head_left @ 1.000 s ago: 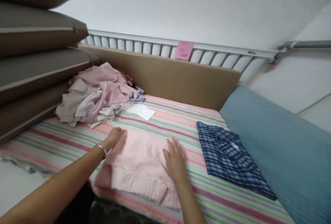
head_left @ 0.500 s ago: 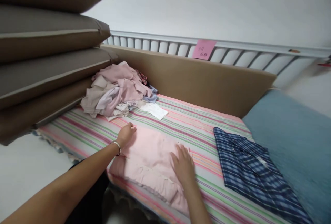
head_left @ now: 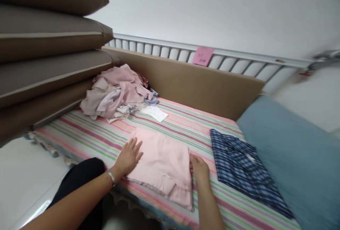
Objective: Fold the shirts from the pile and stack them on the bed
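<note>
A pale pink garment (head_left: 159, 159), folded into a rough rectangle, lies on the striped bedsheet (head_left: 87, 136) near the bed's front edge. It has a gathered band along its near side, and I cannot tell what kind of garment it is. My left hand (head_left: 129, 157) rests flat on its left edge with fingers spread. At the opposite edge my right hand (head_left: 199, 166) has its fingers closed on the pink fabric, the fingertips partly hidden. To the right lies a folded blue plaid garment (head_left: 241, 166) with a small white patch.
A heap of crumpled clothes (head_left: 119, 91) and a white cloth (head_left: 154, 112) are at the far left. Stacked brown cushions (head_left: 53, 60) stand beside it. A brown board (head_left: 186, 81) and slatted rail close off the back. Blue bedding (head_left: 287, 145) covers the right end.
My left hand has let go of the far left corner and come down flat on the left edge. My right hand has gone from lying flat to gripping the right edge. The view has shifted slightly.
</note>
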`<state>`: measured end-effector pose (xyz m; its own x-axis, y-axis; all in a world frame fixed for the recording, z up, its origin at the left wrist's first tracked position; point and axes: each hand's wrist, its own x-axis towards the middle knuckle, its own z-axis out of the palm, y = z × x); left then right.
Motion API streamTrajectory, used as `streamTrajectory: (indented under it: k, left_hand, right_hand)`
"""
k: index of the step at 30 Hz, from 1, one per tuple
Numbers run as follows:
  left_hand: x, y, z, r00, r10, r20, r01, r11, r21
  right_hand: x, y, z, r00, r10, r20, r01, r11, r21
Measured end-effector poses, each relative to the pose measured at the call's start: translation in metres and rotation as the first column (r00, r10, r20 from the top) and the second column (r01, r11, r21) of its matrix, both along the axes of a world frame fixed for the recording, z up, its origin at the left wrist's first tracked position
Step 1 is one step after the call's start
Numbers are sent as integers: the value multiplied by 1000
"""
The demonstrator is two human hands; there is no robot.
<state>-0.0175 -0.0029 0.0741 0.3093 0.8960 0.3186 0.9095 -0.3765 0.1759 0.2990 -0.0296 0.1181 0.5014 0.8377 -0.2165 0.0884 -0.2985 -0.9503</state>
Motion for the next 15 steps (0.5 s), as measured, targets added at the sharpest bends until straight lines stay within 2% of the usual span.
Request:
streamTrajectory:
  k: [6,10,15]
  left_hand:
    - [-2,11,-8,1000,-20,-18,21,998,63]
    - [-3,12,-13,999,-32,-23,34,993,113]
    - [-3,11,-13,1000,-27,-5,27,987,156]
  right_hand:
    - [-4,7,-4,967,-33,-253,29,999,-17]
    - [-2,18,1,925,-4,-380,-47,991,-125]
    - [6,38,0,899,-2,-438,-124,958,-259]
